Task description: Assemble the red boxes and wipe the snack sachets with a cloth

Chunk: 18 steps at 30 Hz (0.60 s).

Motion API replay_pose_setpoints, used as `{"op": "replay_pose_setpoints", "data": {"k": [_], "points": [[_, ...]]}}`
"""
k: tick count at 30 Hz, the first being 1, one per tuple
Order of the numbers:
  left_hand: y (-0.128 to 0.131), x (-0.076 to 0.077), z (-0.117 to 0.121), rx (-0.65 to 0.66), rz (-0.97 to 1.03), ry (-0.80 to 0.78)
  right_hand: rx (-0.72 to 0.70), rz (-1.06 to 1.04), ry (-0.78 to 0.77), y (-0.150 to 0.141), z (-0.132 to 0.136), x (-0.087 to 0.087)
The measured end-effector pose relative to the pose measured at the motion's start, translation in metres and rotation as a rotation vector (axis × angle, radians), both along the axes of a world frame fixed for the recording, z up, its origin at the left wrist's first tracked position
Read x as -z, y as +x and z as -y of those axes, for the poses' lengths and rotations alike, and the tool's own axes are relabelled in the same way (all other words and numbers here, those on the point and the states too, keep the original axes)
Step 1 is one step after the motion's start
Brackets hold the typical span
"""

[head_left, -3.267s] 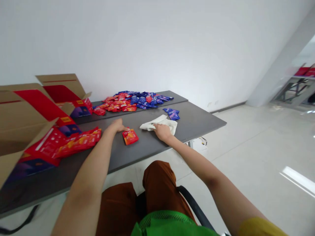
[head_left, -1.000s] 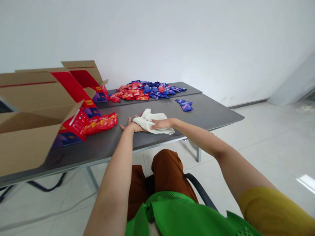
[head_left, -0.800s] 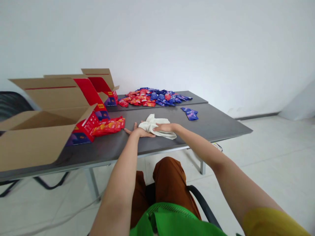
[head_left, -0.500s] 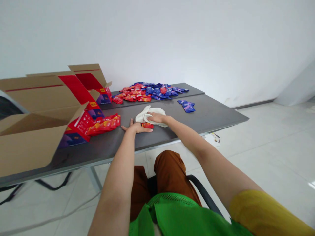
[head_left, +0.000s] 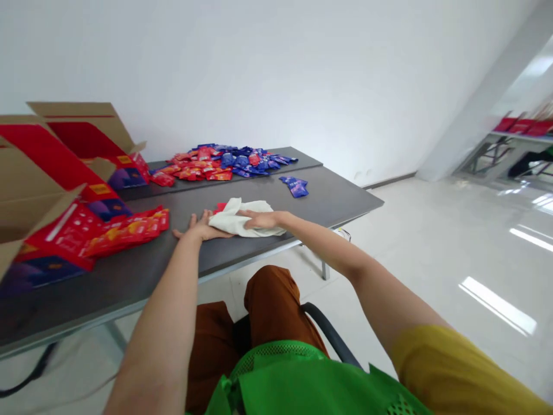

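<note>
My right hand presses on a crumpled white cloth lying on the dark grey table, its fingers on the cloth's folds. Just left of it, my left hand rests on the tabletop with fingers spread, touching the cloth's left edge. A small red packet peeks out at the far side of the cloth, mostly covered. Some blue packets lie to the right, beyond my right hand. On the left, a row of overlapping red packets lies beside an open box.
Open cardboard boxes stand at the left, a near red and blue box and a farther box. A heap of red and blue packets lies along the wall. The table's right end drops to a pale floor.
The view has turned right. My right hand and the cloth have come nearer the table's front edge. The red packet now shows at the cloth's far side instead of its near side.
</note>
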State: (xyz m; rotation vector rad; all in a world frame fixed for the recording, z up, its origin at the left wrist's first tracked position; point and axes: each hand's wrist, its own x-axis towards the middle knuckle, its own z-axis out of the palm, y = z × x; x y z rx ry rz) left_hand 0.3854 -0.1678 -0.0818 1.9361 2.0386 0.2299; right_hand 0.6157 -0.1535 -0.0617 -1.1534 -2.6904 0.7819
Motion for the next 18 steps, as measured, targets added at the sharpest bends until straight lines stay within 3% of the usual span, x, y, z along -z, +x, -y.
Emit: {"op": "replay_pose_setpoints", "data": {"k": [3,9,14,18], "points": [[0.007,-0.015,0.011,-0.013,-0.053,-0.133,0.042,0.073,0.087,-0.004,-0.014,0.003],[0.016,-0.033,0.022,-0.006,-0.079,-0.212,-0.014,0.182,0.237,-0.042,-0.053,0.007],[0.014,-0.027,0.021,0.003,-0.07,-0.161,-0.005,0.116,0.314,-0.053,-0.047,0.008],[0.011,-0.015,0.017,-0.031,0.016,-0.036,-0.142,0.04,0.234,-0.042,-0.021,0.006]]}}
